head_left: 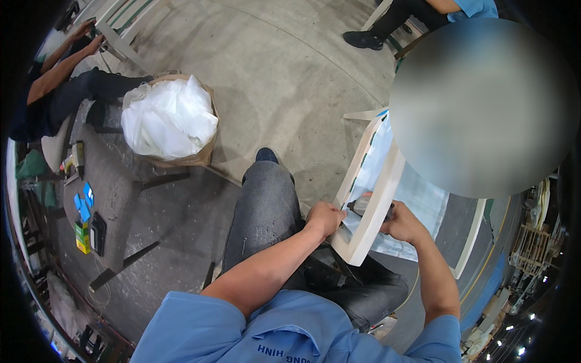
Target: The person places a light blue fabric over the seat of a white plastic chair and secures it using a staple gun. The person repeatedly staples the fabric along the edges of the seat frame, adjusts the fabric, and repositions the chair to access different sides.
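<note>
Pale wooden frame point(385, 193) between hands, slanting away from person; light-blue sheet point(430, 209) against it, extending past right hand point(403, 224). Right hand closed around grey tool point(365, 207), nose toward left hand point(325, 219); left fingertips gathered at frame edge, pinched item unclear. Far left of hands: white bundle point(172, 118), grey chair point(112, 178).

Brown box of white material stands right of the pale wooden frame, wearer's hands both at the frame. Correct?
Wrong side: the head view shows the brown box of white material left of the pale wooden frame, with left hand and right hand at the frame.
</note>
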`<state>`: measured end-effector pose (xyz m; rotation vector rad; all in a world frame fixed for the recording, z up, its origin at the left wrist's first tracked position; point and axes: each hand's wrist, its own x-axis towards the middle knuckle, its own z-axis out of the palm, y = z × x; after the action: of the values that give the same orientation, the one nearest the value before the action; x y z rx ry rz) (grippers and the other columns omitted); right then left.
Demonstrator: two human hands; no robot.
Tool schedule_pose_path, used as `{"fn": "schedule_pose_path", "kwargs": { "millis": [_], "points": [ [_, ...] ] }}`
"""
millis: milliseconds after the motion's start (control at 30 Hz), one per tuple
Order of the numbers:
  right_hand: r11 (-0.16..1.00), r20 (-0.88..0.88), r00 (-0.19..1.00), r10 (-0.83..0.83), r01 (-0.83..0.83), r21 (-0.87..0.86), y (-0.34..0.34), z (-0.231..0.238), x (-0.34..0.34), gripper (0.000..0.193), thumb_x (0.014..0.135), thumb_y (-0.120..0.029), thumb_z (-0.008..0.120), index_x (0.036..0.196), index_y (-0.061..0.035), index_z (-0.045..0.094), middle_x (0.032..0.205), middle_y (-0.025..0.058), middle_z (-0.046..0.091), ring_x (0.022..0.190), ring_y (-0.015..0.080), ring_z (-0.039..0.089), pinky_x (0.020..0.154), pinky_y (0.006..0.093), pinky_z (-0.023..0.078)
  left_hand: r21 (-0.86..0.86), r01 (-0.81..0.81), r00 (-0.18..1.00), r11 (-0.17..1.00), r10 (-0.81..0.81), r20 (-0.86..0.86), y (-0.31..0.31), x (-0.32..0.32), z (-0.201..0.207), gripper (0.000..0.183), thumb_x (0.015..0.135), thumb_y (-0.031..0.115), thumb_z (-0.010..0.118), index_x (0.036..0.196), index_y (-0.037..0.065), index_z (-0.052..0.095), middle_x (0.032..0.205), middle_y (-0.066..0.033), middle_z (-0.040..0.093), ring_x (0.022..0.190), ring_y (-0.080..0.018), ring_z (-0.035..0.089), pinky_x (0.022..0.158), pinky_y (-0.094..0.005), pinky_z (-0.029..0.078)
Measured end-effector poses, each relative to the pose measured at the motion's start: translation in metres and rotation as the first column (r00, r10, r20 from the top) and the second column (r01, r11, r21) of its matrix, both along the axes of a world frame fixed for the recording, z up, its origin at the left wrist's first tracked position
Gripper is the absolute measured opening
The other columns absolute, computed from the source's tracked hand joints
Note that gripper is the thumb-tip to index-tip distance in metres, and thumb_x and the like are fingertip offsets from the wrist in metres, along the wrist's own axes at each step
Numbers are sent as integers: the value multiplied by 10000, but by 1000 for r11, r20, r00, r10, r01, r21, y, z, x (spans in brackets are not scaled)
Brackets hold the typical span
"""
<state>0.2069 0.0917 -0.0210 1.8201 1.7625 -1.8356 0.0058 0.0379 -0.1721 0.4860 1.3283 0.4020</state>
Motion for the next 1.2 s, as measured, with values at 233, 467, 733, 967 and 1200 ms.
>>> {"fn": "schedule_pose_path", "kwargs": {
  "millis": [233, 467, 733, 967, 1200],
  "points": [
    [996, -63, 994, 90, -88, 34, 2, -8, -6, 773, 836, 54, 830, 1536, -139, 565, 1221, 92, 763, 1138, 181, 705, 1068, 365, 546, -18, -12, 1000, 1000, 12, -17, -1, 1, -5, 264, 895, 231, 824, 915, -31, 795, 869, -174, 781, 781, -272, 743, 757, -403, 563],
    [975, -52, 982, 182, -173, 141, -3, -15, -7, 753, 862, 52, 807, 1542, -130, 541, 1259, 95, 753, 1140, 176, 709, 1040, 365, 568, -50, -37, 999, 998, 37, 8, 4, -2, 6, 191, 909, 133, 825, 908, -52, 778, 846, -125, 759, 743, -201, 689, 697, -373, 544],
    [995, 10, 999, -37, 36, 91, -16, -1, -2, 719, 862, 22, 833, 1518, -83, 557, 1264, 95, 749, 1153, 174, 687, 1045, 369, 554, -1, 130, 991, 992, -130, 8, -3, -20, 22, 339, 872, 234, 884, 985, -74, 798, 936, -149, 786, 816, -231, 719, 763, -365, 566],
    [976, 43, 976, -216, 216, -1, -22, 30, 8, 729, 847, 6, 845, 1516, -57, 562, 1199, 55, 737, 1113, 144, 657, 1057, 323, 508, 7, 0, 993, 1000, 0, 116, -6, -6, 19, 330, 866, 203, 889, 1052, -47, 779, 1003, -140, 781, 836, -223, 723, 788, -364, 574],
    [993, 35, 992, -118, 118, 6, -22, 28, 22, 722, 835, -14, 858, 1501, -60, 584, 1185, 53, 736, 1098, 144, 654, 1045, 321, 506, -173, 8, 990, 985, 16, 138, 0, -15, 23, 313, 847, 133, 896, 1048, -69, 765, 986, -143, 773, 817, -218, 719, 767, -351, 570]
  ]
}}
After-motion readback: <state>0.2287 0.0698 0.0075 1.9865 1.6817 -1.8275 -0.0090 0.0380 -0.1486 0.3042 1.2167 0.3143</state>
